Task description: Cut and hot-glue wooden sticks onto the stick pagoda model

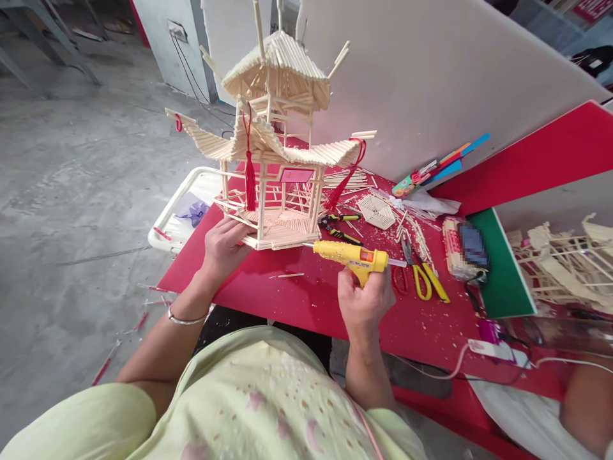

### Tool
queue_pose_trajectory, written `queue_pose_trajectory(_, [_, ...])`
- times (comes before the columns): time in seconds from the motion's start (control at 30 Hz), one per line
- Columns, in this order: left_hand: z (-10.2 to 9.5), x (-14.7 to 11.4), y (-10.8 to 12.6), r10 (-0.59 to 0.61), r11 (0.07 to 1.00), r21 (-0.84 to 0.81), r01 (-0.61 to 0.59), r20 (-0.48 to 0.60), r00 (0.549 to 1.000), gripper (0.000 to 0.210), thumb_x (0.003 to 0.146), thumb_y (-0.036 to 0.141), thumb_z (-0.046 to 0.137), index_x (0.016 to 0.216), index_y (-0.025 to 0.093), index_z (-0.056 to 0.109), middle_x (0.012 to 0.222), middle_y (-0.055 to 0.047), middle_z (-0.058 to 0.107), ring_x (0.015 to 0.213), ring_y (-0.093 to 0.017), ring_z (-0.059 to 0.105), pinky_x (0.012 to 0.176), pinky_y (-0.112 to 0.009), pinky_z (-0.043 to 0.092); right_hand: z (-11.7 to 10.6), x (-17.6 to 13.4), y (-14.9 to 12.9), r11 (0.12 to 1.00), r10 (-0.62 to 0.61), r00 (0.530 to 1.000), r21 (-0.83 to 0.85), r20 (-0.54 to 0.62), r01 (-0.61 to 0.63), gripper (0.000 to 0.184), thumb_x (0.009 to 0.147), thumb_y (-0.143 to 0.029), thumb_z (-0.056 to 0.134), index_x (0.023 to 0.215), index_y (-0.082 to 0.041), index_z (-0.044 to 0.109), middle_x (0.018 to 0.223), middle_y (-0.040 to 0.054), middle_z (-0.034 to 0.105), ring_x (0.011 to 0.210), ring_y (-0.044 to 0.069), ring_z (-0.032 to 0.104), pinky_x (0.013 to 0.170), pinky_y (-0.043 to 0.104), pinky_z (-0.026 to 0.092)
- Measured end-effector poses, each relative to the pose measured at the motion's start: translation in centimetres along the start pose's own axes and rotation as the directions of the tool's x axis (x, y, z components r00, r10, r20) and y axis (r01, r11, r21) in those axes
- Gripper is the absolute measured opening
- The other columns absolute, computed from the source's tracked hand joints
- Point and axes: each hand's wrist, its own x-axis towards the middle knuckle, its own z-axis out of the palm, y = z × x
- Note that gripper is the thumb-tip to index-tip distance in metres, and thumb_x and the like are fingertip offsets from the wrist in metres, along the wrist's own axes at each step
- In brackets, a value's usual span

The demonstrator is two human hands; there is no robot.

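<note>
A model pavilion (287,153) built of thin wooden sticks, with two tiers of curved roof, is held up over the red table. My left hand (226,246) grips its base at the left corner; the fingertips are partly hidden under the floor. In my right hand (366,297) is a yellow hot glue gun (352,255), the fist closed around its handle. The gun's nozzle meets or nearly meets the front right edge of the base. Red tassels (249,172) hang from the lower roof corners. A clear glue stick (397,262) pokes out of the gun's back.
Yellow-handled scissors (422,281), black-and-yellow pliers (340,227), a hexagonal stick panel (377,211) and loose sticks lie on the red table (306,306). A white stool (165,217) stands left. Another person's arm (589,396) shows at right, near another stick model (569,262).
</note>
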Motion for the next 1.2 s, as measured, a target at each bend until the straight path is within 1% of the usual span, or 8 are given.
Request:
queue_pose_trajectory(0.17, [-0.1, 0.1, 0.1, 0.004, 1.000, 0.010, -0.004, 0.004, 1.000, 0.010, 0.090, 0.022, 0.066, 0.086, 0.023, 0.075, 0.084, -0.004, 0.078, 0.083, -0.022, 0.074, 0.074, -0.034, 0.055, 0.0, -0.2, 0.5, 0.999, 0.020, 1.000, -0.037, 0.008, -0.020, 0.024, 0.088, -0.028, 0.061, 0.108, -0.016, 0.064, 0.079, 0.0073, 0.067, 0.070, 0.024, 0.067, 0.062, 0.032, 0.051])
queue_pose_trajectory(0.3, [-0.2, 0.2, 0.3, 0.001, 1.000, 0.018, -0.001, -0.002, 1.000, 0.010, 0.090, 0.023, 0.067, 0.086, 0.022, 0.076, 0.083, -0.005, 0.078, 0.079, -0.021, 0.072, 0.073, -0.033, 0.055, 0.1, -0.6, 0.8, 0.999, 0.035, 0.999, -0.025, 0.032, -0.034, 0.026, 0.089, -0.029, 0.061, 0.110, -0.014, 0.065, 0.079, 0.0085, 0.067, 0.071, 0.025, 0.068, 0.064, 0.034, 0.052])
queue_pose_trajectory(0.43, [-0.1, 0.2, 0.3, -0.006, 1.000, 0.003, 0.006, -0.007, 1.000, 0.010, 0.089, 0.020, 0.067, 0.087, 0.023, 0.076, 0.085, -0.005, 0.078, 0.081, -0.022, 0.073, 0.075, -0.034, 0.056, 0.2, -0.9, 0.8, 0.998, 0.069, 0.996, -0.010, 0.055, -0.069, 0.025, 0.087, -0.029, 0.060, 0.108, -0.016, 0.065, 0.080, 0.0079, 0.066, 0.071, 0.025, 0.067, 0.065, 0.033, 0.053])
queue_pose_trajectory(0.63, [-0.1, 0.2, 0.3, 0.004, 1.000, -0.002, -0.004, 0.000, 1.000, 0.009, 0.090, 0.023, 0.067, 0.088, 0.023, 0.076, 0.086, -0.005, 0.079, 0.081, -0.022, 0.072, 0.074, -0.034, 0.055, 0.1, -0.7, 0.5, 1.000, 0.019, 1.000, -0.016, 0.023, -0.018, 0.024, 0.088, -0.027, 0.061, 0.109, -0.017, 0.065, 0.079, 0.0061, 0.067, 0.071, 0.023, 0.067, 0.065, 0.032, 0.053])
queue_pose_trajectory(0.8, [-0.2, 0.2, 0.3, 0.018, 1.000, 0.006, -0.018, -0.015, 1.000, 0.009, 0.091, 0.022, 0.067, 0.087, 0.023, 0.075, 0.085, -0.005, 0.079, 0.081, -0.022, 0.073, 0.074, -0.034, 0.055, 0.2, -0.7, 0.1, 1.000, -0.007, 1.000, 0.008, 0.017, 0.007, 0.023, 0.089, -0.029, 0.060, 0.108, -0.017, 0.064, 0.078, 0.0051, 0.066, 0.070, 0.023, 0.067, 0.065, 0.031, 0.053])
queue_pose_trajectory(0.9, [-0.2, 0.1, 0.2, -0.002, 1.000, -0.001, 0.002, 0.004, 1.000, 0.009, 0.091, 0.023, 0.066, 0.088, 0.023, 0.075, 0.086, -0.005, 0.079, 0.085, -0.022, 0.074, 0.077, -0.034, 0.056, 0.3, -0.9, -0.4, 0.999, 0.005, 0.999, 0.037, 0.035, -0.007, 0.022, 0.089, -0.029, 0.059, 0.106, -0.017, 0.065, 0.078, 0.0057, 0.066, 0.070, 0.022, 0.066, 0.066, 0.031, 0.053])
queue_pose_trajectory(1.07, [-0.1, 0.1, 0.2, -0.002, 1.000, -0.018, 0.002, -0.001, 1.000, 0.009, 0.090, 0.023, 0.066, 0.088, 0.024, 0.075, 0.086, -0.005, 0.079, 0.086, -0.023, 0.074, 0.077, -0.034, 0.056, 0.3, -0.9, -1.2, 0.995, 0.020, 0.991, 0.096, 0.130, -0.033, 0.026, 0.090, -0.030, 0.059, 0.111, -0.016, 0.066, 0.084, 0.0110, 0.067, 0.074, 0.025, 0.066, 0.068, 0.035, 0.055])
queue_pose_trajectory(1.2, [-0.1, 0.1, 0.2, -0.023, 1.000, -0.011, 0.024, 0.009, 1.000, 0.009, 0.091, 0.024, 0.066, 0.087, 0.024, 0.075, 0.086, -0.005, 0.079, 0.086, -0.023, 0.074, 0.078, -0.035, 0.056, 0.3, -0.7, -2.0, 0.993, -0.014, 0.995, 0.118, 0.102, 0.002, 0.023, 0.091, -0.029, 0.059, 0.108, -0.015, 0.067, 0.079, 0.0098, 0.066, 0.068, 0.024, 0.064, 0.065, 0.035, 0.053])
